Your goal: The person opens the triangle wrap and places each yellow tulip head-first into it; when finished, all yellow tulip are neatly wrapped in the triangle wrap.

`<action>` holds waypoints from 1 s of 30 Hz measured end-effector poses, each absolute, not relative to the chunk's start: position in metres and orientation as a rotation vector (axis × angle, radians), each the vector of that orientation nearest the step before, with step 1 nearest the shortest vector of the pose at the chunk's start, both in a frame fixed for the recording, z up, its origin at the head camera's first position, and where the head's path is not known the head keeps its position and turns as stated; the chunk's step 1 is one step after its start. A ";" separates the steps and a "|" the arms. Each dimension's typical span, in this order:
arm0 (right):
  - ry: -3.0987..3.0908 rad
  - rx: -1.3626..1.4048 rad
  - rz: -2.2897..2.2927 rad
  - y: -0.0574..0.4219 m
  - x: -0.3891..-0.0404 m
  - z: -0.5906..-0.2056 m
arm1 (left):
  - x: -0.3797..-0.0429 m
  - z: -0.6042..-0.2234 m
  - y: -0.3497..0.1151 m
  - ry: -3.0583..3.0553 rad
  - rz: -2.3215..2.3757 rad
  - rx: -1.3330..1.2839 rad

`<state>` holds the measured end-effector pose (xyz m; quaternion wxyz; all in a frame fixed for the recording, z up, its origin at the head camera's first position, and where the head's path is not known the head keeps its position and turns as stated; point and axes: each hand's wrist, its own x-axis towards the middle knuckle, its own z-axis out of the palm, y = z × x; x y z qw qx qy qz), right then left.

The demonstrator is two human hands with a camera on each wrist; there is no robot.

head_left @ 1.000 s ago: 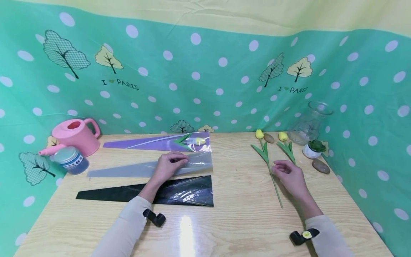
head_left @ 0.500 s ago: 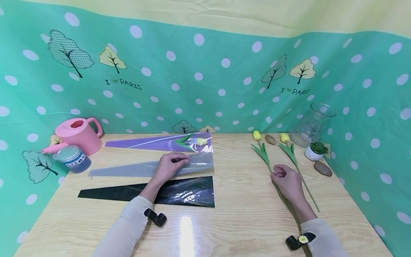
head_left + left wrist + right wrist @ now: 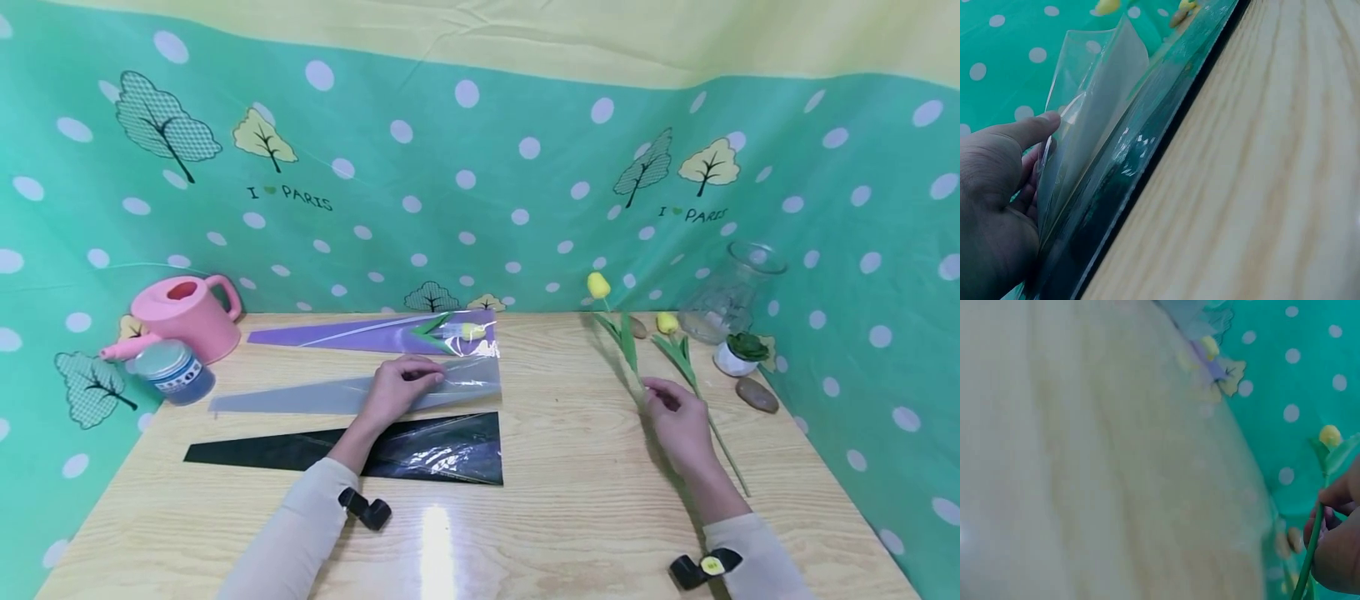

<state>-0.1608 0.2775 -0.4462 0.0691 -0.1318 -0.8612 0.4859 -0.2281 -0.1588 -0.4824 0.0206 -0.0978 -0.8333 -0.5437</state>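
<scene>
My left hand (image 3: 397,387) pinches the upper layer of the grey flower sleeve (image 3: 300,396) near its wide end. In the left wrist view the clear film (image 3: 1079,106) of this sleeve stands raised, with the thumb over its edge. My right hand (image 3: 681,417) pinches the green stem of a yellow artificial tulip (image 3: 597,286), whose head is lifted off the table. The right wrist view has the stem (image 3: 1316,540) between thumb and fingers. Beside that hand, a second yellow tulip (image 3: 666,322) lies on the table.
A purple sleeve (image 3: 337,335) with a tulip inside lies behind, a black sleeve (image 3: 262,452) in front. At left stand a pink watering can (image 3: 187,321) and a blue jar (image 3: 176,379). Stones (image 3: 757,395), a potted succulent (image 3: 738,358) and a glass vase (image 3: 716,308) are at right.
My right hand has moved left to the nearer tulip, taken its stem and raised its head off the table. The left hand has stayed at the grey sleeve.
</scene>
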 end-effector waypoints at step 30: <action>-1.178 -0.759 2.604 0.197 -0.195 -0.425 | -0.228 -0.480 -0.158 -2.590 -1.683 -0.307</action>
